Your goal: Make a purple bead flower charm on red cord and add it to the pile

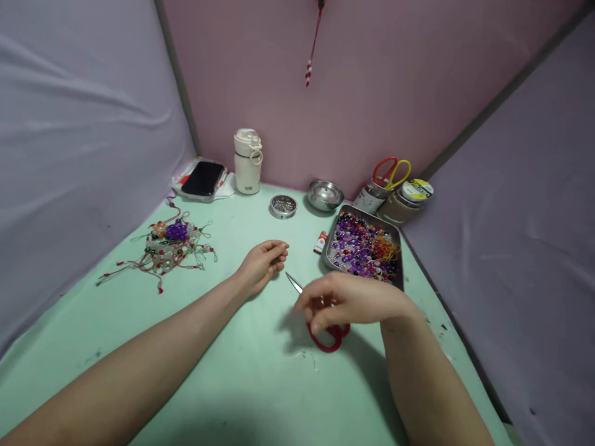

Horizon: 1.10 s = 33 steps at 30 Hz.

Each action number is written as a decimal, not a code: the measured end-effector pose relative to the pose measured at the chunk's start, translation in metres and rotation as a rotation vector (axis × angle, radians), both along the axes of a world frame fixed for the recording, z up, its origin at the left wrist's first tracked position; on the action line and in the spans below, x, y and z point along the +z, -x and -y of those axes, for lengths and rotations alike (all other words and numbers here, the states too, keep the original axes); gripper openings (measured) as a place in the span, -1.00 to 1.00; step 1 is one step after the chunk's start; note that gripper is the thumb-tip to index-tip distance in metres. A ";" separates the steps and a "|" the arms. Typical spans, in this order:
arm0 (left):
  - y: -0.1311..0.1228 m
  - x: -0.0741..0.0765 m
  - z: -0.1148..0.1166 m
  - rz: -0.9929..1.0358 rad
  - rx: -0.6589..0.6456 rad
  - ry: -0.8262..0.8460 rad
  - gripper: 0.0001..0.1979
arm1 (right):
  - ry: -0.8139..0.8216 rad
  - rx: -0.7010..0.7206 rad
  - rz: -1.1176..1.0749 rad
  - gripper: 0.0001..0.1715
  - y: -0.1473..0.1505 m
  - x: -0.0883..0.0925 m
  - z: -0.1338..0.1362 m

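Note:
My left hand point(264, 266) rests on its side on the green table, fingers curled and the thumb against them. Whatever may be between those fingers is too small to make out. My right hand point(351, 299) hangs palm down over a pair of red-handled scissors point(331, 339), its fingers loosely bent and apart from the thumb. The scissors lie on the table, blades pointing up and left towards my left hand; my right hand hides their middle. Just beyond my right hand sits a metal tray point(402, 260) filled with purple, clear, red and dark beads point(357, 244).
A heap of strung bead ornaments point(174, 244) lies at left. Along the back stand a phone point(203, 178), cream bottle point(248, 164), round tin point(283, 206), metal bowl point(325, 196) and jars point(400, 204). A small red-and-white box point(320, 242) is beside the tray. Above hangs a beaded cord point(308, 68).

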State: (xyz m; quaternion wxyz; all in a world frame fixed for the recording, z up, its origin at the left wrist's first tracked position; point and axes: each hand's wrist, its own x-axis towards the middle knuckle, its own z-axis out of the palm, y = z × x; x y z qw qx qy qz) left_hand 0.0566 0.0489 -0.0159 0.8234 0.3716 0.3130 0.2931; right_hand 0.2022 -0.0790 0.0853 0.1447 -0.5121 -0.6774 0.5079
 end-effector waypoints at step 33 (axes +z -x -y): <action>0.004 0.011 0.013 -0.410 -0.284 -0.637 -0.78 | -0.389 -0.432 0.497 -0.89 -0.040 -0.018 -0.022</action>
